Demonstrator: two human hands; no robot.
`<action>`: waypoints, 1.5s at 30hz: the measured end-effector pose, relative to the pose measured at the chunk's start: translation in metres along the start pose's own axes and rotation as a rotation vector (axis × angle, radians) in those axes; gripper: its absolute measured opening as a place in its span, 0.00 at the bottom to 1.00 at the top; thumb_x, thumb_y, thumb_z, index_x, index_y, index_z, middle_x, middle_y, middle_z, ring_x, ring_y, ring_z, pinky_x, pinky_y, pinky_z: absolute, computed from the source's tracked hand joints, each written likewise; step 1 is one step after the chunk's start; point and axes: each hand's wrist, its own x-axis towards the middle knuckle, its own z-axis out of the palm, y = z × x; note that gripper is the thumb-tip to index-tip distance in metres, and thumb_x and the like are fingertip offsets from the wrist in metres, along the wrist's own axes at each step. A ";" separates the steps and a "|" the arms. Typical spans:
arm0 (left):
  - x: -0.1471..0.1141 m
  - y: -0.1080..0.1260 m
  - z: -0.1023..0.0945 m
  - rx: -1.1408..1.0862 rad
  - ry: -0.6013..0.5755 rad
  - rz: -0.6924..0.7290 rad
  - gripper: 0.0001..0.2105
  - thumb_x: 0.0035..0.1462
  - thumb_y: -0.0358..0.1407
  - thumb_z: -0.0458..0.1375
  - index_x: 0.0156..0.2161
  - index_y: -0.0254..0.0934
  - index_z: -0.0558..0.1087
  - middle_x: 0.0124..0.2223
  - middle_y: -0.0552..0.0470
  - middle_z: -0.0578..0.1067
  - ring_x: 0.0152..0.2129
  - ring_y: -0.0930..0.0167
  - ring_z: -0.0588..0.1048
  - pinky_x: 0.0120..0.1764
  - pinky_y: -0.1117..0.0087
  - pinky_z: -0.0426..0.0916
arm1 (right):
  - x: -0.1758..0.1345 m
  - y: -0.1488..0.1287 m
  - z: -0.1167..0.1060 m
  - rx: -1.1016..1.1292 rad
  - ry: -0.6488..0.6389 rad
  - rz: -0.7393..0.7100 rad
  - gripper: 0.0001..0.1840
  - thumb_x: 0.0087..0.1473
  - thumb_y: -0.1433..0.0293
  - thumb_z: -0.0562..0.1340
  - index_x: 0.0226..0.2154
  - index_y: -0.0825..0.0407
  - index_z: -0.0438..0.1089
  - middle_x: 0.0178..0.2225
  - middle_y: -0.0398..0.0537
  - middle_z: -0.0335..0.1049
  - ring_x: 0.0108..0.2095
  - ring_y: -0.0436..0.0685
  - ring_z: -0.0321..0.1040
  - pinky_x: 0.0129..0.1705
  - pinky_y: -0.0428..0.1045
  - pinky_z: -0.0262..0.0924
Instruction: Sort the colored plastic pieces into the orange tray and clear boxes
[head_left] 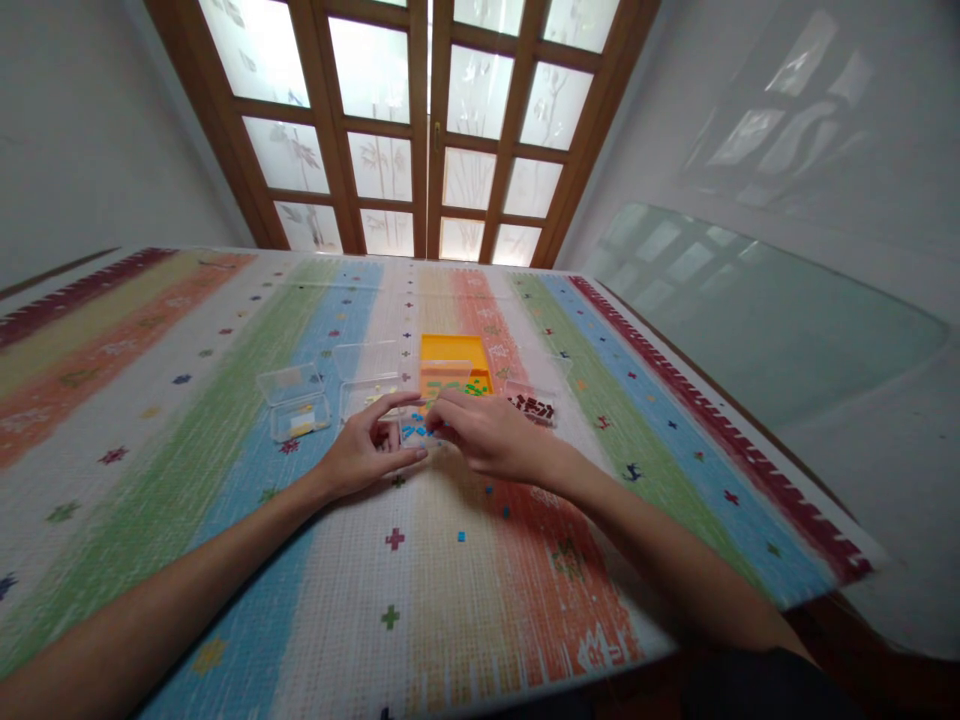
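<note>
Blue pieces (415, 427) lie in a small cluster on the table (360, 610) between the person's hands — whatever holds them is mostly hidden. The left hand (373, 440) curves around their left side, thumb and forefinger wide apart. The right hand (480, 432) bends over from the right, its fingers drawn narrow together; whether they pinch a piece cannot be told. Just beyond, a yellow box (452, 347) stands open, with green pieces (475, 388) at its near part. Dark red pieces (535, 408) sit right of the right hand, and an open clear box (279, 424) stands left of the left hand. Three loose blue bits (461, 537) lie nearer — apart from the cluster — on the striped cloth.
</note>
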 end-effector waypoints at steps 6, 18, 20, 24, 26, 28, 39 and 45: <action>0.000 -0.003 0.001 -0.014 0.011 -0.007 0.33 0.53 0.42 0.72 0.62 0.38 0.68 0.38 0.52 0.78 0.27 0.72 0.77 0.28 0.73 0.72 | 0.005 0.015 0.017 0.058 0.050 0.105 0.09 0.61 0.79 0.59 0.43 0.56 0.71 0.42 0.55 0.77 0.41 0.56 0.71 0.41 0.49 0.58; 0.000 -0.005 0.000 -0.020 -0.002 0.018 0.33 0.54 0.41 0.72 0.62 0.37 0.68 0.41 0.49 0.80 0.31 0.69 0.80 0.31 0.71 0.76 | 0.008 0.011 0.017 0.101 0.119 0.217 0.08 0.62 0.74 0.61 0.41 0.55 0.77 0.38 0.52 0.80 0.36 0.55 0.72 0.39 0.47 0.57; 0.000 -0.006 0.000 -0.023 -0.002 0.015 0.33 0.54 0.41 0.72 0.63 0.38 0.68 0.41 0.49 0.80 0.30 0.70 0.80 0.31 0.72 0.76 | 0.007 0.011 0.015 0.094 0.126 0.209 0.07 0.61 0.75 0.62 0.39 0.55 0.76 0.39 0.53 0.79 0.37 0.55 0.72 0.40 0.48 0.58; 0.000 -0.006 0.000 -0.022 -0.001 0.023 0.33 0.54 0.40 0.72 0.63 0.38 0.68 0.41 0.49 0.79 0.30 0.70 0.79 0.30 0.72 0.75 | 0.006 0.014 0.018 0.102 0.167 0.212 0.06 0.58 0.77 0.62 0.37 0.55 0.75 0.39 0.51 0.77 0.37 0.54 0.70 0.41 0.47 0.58; 0.000 -0.006 0.000 -0.020 0.001 0.024 0.33 0.54 0.41 0.72 0.63 0.38 0.69 0.41 0.50 0.79 0.30 0.71 0.79 0.30 0.72 0.75 | 0.007 0.016 0.022 0.116 0.192 0.231 0.06 0.57 0.78 0.63 0.36 0.55 0.75 0.38 0.50 0.77 0.37 0.54 0.69 0.41 0.47 0.58; 0.000 -0.005 0.000 -0.020 0.006 0.015 0.33 0.53 0.41 0.72 0.63 0.38 0.69 0.41 0.49 0.79 0.30 0.71 0.79 0.30 0.73 0.74 | 0.007 0.018 0.024 0.134 0.214 0.244 0.05 0.56 0.77 0.63 0.35 0.55 0.75 0.37 0.50 0.76 0.37 0.53 0.69 0.41 0.47 0.58; 0.000 -0.001 0.003 -0.049 0.090 -0.012 0.34 0.55 0.38 0.70 0.65 0.40 0.65 0.66 0.36 0.69 0.33 0.73 0.80 0.33 0.71 0.76 | -0.016 0.029 0.006 0.209 0.531 0.335 0.05 0.57 0.72 0.62 0.30 0.52 0.73 0.26 0.43 0.73 0.24 0.50 0.62 0.33 0.47 0.58; 0.001 0.000 0.005 -0.105 0.099 0.001 0.36 0.55 0.37 0.70 0.66 0.40 0.63 0.65 0.36 0.70 0.39 0.68 0.82 0.40 0.66 0.79 | -0.063 0.041 0.011 0.390 0.161 0.181 0.08 0.60 0.67 0.64 0.32 0.53 0.77 0.24 0.43 0.72 0.23 0.49 0.63 0.30 0.46 0.57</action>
